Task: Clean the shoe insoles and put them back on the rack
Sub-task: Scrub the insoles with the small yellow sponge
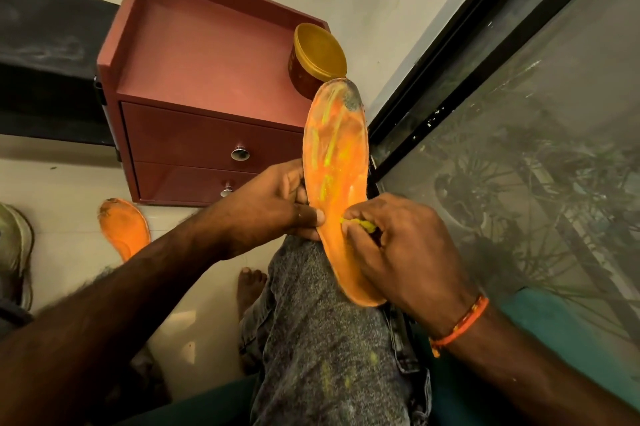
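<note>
A small yellow cloth (360, 225) was pinched in the right hand (405, 252) against the insole (337, 165), which was gripped at its edge by the left hand (273, 207) over the knee. With heavy rubbing, it could be bent or dropped beside the second insole (124, 228) on the floor.

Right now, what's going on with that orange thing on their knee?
A seated person is cleaning an orange shoe insole propped on their knee. The left hand grips its edge to steady it, while the right hand pinches a small yellow scrubber against its surface. Yellowish streaks run up the insole, and its tip is still dark with grime. A second orange insole lies on the floor beside a red drawer unit, which has a gold-lidded jar on top.
</note>
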